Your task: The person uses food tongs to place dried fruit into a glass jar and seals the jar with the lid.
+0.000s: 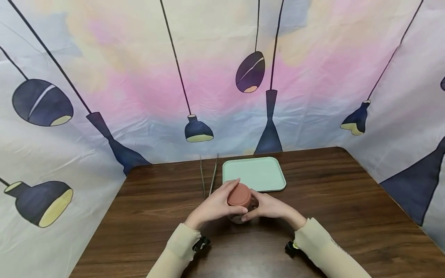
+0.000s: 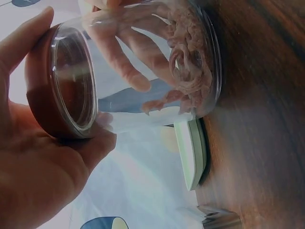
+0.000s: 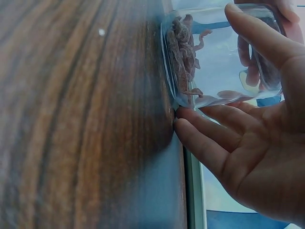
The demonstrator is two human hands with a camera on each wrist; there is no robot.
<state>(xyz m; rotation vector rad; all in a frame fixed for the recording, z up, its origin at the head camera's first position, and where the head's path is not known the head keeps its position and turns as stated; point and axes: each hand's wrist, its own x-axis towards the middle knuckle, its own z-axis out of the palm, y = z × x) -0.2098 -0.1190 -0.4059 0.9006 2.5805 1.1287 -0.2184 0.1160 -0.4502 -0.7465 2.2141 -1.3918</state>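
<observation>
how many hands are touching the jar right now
2. The left hand grips the jar's brown lid; the right hand holds the glass body on the other side, fingers against it near the table.

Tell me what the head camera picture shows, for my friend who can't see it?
Two hands hold a clear jar with a reddish-brown lid on a dark wooden table: the left hand wraps round the lid, the right hand grips the side. Behind sit a mint green tray and metal tongs, before a cloth printed with lamps.
</observation>
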